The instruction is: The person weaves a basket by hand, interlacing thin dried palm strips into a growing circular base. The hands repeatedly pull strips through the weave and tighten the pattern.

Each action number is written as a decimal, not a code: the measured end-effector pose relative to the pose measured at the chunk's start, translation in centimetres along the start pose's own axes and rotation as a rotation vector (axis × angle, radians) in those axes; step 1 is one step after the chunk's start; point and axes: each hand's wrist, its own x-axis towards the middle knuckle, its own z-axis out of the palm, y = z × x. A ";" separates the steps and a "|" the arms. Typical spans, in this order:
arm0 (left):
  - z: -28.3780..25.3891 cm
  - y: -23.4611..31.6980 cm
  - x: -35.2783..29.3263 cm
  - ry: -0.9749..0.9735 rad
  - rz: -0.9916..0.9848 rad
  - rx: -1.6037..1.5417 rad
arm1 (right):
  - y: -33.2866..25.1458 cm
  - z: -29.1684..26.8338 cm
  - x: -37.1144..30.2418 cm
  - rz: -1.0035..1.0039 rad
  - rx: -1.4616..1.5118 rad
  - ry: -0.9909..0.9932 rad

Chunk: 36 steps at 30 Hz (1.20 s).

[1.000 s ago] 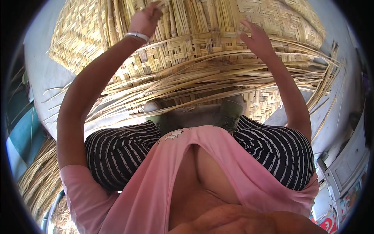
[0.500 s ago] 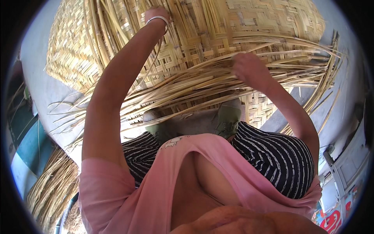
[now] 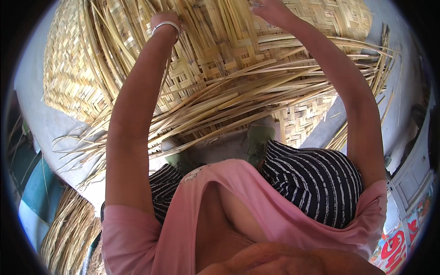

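A wide woven mat (image 3: 73, 68) of pale bamboo-like strips spreads before me, with loose strips (image 3: 107, 41) running lengthwise over its left half. My left hand (image 3: 166, 19), with a white bangle at the wrist, is closed in a fist low against these strips. A thin strip trails down from under that wrist; the fingertips are hidden. Near the top edge, my right hand (image 3: 274, 13) reaches over the mat beside a band of upright strips (image 3: 238, 27). Its ringed fingers point left, partly cut off by the frame, and appear apart with nothing seen in them.
A thick bundle of long loose strips (image 3: 229, 98) lies crosswise between the mat and my shoes (image 3: 261, 135). More strips (image 3: 382, 68) lie on the grey floor (image 3: 34, 91) at the right. At lower left rests a heap of dry stalks (image 3: 68, 224) near a teal-blue object (image 3: 39, 183).
My right hand has moved up and away from the crosswise loose strips to the far part of the mat. My left hand stays closed at the strips, while the whole view has shifted slightly.
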 end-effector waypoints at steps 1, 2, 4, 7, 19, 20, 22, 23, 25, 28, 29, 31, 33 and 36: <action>-2.4 4.5 -2.7 -0.009 0.132 0.247 | 1.8 -0.1 0.0 -0.037 -0.073 0.050; -4.5 6.6 -5.1 0.006 0.223 0.503 | 2.3 0.1 0.5 -0.117 -0.133 0.093; -5.2 7.0 -6.2 0.040 0.117 0.530 | 1.8 0.8 1.9 -0.328 -0.146 0.261; -5.4 6.5 -5.6 0.037 0.091 0.466 | 0.6 1.3 3.9 -0.294 -0.191 0.180; -5.1 4.2 -3.8 -0.212 -0.271 -1.124 | -3.8 2.6 8.6 -0.010 -0.463 0.007; -5.5 4.1 -4.4 -0.156 -0.258 -1.100 | -4.3 2.6 9.2 0.026 -0.500 -0.038; -6.3 4.7 -6.3 -0.085 -0.264 -1.298 | -5.2 2.5 9.1 0.001 -0.441 0.014; -6.8 6.2 -6.8 -0.071 -0.237 -1.403 | -5.2 1.6 8.7 0.016 -0.432 0.054; -7.2 6.7 -7.3 -0.044 -0.341 -1.513 | -5.2 1.9 10.1 0.081 -0.434 0.069; -6.9 5.9 -6.6 -0.108 -0.429 -1.486 | -4.7 2.4 11.7 0.097 -0.442 0.081; -6.7 5.7 -6.2 -0.123 -0.449 -1.474 | -4.6 2.4 11.9 0.119 -0.378 0.088; -6.4 5.3 -5.5 -0.159 -0.483 -1.449 | -4.5 2.2 12.1 0.167 -0.251 0.103; -6.0 5.1 -5.2 -0.220 -0.399 -1.416 | -2.9 2.3 13.2 0.196 -0.147 0.143; -5.8 3.9 -5.1 -0.283 -0.441 -1.457 | -3.4 1.3 12.8 0.051 0.014 0.162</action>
